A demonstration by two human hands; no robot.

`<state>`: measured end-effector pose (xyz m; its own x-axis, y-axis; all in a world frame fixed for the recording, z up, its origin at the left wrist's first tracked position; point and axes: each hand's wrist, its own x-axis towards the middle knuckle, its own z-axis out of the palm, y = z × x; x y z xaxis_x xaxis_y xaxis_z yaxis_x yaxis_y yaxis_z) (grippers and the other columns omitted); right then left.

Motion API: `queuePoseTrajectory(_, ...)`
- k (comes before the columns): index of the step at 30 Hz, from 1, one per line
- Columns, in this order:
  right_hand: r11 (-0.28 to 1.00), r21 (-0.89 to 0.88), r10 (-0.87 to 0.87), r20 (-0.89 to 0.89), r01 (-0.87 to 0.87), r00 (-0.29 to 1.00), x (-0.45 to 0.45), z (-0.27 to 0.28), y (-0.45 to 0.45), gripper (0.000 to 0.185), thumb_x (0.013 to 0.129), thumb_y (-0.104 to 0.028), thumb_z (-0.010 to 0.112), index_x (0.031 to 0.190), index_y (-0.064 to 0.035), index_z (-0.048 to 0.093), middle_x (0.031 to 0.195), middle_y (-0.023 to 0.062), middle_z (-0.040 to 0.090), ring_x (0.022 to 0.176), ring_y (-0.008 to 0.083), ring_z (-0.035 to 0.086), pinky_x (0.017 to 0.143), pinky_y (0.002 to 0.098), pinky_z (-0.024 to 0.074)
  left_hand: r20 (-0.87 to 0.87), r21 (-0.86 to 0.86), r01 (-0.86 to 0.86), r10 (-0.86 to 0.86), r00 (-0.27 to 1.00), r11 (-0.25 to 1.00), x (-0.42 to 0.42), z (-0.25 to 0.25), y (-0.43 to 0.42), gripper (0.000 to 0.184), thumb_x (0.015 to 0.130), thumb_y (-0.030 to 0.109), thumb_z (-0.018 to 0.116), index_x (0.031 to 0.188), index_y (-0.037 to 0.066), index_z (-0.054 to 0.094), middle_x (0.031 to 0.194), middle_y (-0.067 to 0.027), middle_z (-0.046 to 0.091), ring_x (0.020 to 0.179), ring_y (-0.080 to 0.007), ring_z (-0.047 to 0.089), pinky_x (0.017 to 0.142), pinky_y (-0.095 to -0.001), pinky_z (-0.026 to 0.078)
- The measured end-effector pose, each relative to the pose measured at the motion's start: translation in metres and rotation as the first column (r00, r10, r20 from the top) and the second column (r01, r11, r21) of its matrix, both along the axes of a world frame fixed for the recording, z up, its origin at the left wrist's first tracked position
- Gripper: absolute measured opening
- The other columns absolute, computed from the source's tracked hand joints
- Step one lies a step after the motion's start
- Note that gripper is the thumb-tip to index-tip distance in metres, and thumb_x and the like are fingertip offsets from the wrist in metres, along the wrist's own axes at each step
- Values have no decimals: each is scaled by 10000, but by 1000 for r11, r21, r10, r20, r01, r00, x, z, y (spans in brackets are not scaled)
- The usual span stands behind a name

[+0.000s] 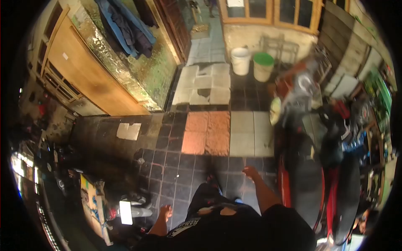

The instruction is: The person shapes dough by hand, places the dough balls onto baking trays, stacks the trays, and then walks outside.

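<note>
My left hand (166, 212) hangs low beside my dark shirt, its fingers loosely bent and a little apart, with nothing visible in it. A white rectangular thing (125, 212) lies to its left, apart from it. Out in front of my body on the other side is my right hand (251, 172). Its fingers are slightly curled and partly apart, and I see no object in them. Below this hand is the dark tiled floor (234, 167); the motorbike seat (305, 180) is to its right, not touching it.
Orange tiles (206, 133) and pale tiles (201, 83) lead toward a doorway (205, 46). A white bucket (240, 61) and a green-lidded bucket (262, 67) stand by the wall. Parked motorbikes line the right side. Clothes (125, 29) hang at upper left, near a wooden door (90, 71).
</note>
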<state>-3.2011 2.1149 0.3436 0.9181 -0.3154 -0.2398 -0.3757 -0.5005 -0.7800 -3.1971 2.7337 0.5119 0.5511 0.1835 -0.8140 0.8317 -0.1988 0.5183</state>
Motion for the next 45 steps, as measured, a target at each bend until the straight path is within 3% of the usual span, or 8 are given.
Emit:
queuePoseTrajectory(5, 962, 234, -5, -495, 139, 869, 180, 33, -47, 273, 856, -317, 668, 664, -129, 615, 621, 6, 575, 560, 164, 508, 501, 363, 391, 259, -51, 632, -601, 756, 773, 121, -28, -25, 255, 957, 223, 554, 726, 141, 482, 570, -10, 381, 421, -135, 368, 372, -329, 313)
queuePoseTrajectory(10, 630, 653, 39, -567, 420, 823, 284, -14, -131, 208, 954, -180, 612, 1117, -60, 662, 825, 93, 657, 609, 217, 581, 532, 324, 477, 28, -446, 110, -109, 994, 888, 378, -57, -78, 176, 843, 187, 633, 690, 114, 588, 533, -77, 470, 397, -216, 477, 361, -393, 373)
queuePoseTrajectory(14, 873, 371, 7, -658, 316, 753, 416, 88, -166, 152, 915, -189, 714, 999, -74, 659, 822, 27, 661, 688, 138, 640, 637, 326, 540, 359, 758, 458, -883, 302, 465, 654, -63, -206, 249, 935, 271, 563, 1029, 75, 684, 1005, -203, 685, 957, -366, 658, 771, -470, 506)
queuePoseTrajectory(16, 724, 541, -161, -470, 428, 868, 484, 81, -197, 234, 915, -308, 719, 929, -94, 626, 679, 32, 579, 565, 140, 539, 444, 315, 373, 305, 60, 336, -338, 891, 940, 791, -56, -282, 344, 979, 317, 569, 1252, 121, 641, 1045, -36, 677, 957, -180, 642, 821, -338, 498)
queuePoseTrajectory(25, 127, 984, -144, -103, 121, 984, 799, 13, -378, 174, 885, -195, 710, 962, -50, 651, 679, 90, 575, 542, 154, 519, 464, 282, 371, 443, 52, 559, -520, 730, 828, 1138, -32, -468, 376, 973, 400, 609, 1216, 117, 661, 1075, -79, 716, 991, -172, 655, 859, -352, 510)
queuePoseTrajectory(27, 401, 912, 410, -265, 89, 873, 911, 61, -417, 189, 911, -247, 671, 893, -61, 641, 626, 84, 537, 548, 149, 521, 501, 253, 386, 286, -2, 479, -458, 842, 878, 1169, -40, -438, 363, 968, 387, 586, 1230, 142, 645, 1098, -55, 692, 987, -183, 637, 854, -366, 505)
queuePoseTrajectory(33, 970, 244, 38, -246, 24, 969, 1304, 112, -446, 368, 918, -318, 663, 1138, -24, 655, 970, 134, 712, 796, 207, 674, 696, 350, 537, 124, -222, 306, -284, 951, 926, 1261, -15, -417, 298, 948, 465, 488, 1059, 216, 610, 1150, 16, 554, 1017, -172, 525, 837, -423, 463)
queuePoseTrajectory(45, 825, 359, -213, -518, 437, 829, 1652, 134, -572, 289, 838, -231, 800, 1035, -73, 659, 806, 34, 644, 675, 142, 611, 560, 283, 466, 231, -336, 292, -222, 947, 896, 1864, -65, -610, 184, 961, 303, 629, 1038, 136, 628, 859, -15, 608, 688, -143, 585, 561, -310, 475)
